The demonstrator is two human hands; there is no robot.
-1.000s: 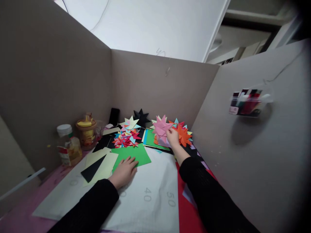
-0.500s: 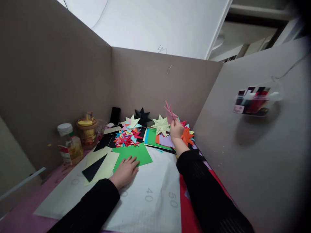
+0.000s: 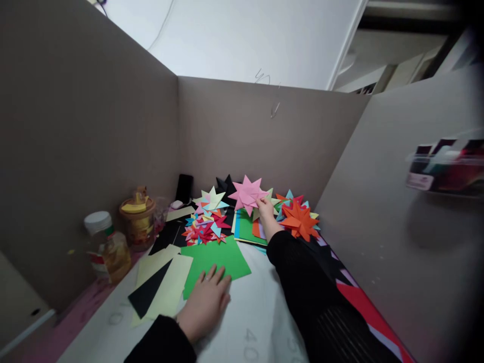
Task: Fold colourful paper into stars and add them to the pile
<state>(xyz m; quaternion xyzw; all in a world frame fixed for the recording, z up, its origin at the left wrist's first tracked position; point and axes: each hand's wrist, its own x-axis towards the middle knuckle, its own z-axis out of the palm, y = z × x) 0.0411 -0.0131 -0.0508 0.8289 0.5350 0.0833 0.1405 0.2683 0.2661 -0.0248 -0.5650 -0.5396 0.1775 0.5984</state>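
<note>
Head view: right hand (image 3: 266,214) pinches a pink paper star (image 3: 247,193) in its fingers, held over the coloured sheets at the worktop's back. Left hand (image 3: 206,302) lies flat, fingers spread, on a green sheet (image 3: 217,257).

A single head-worn camera looked forward and down from the person's own position onto the table (image 3: 264,322). It faced the far corner of the grey partition walls (image 3: 242,136). Both forearms entered from the bottom edge, close to the lens.
</note>
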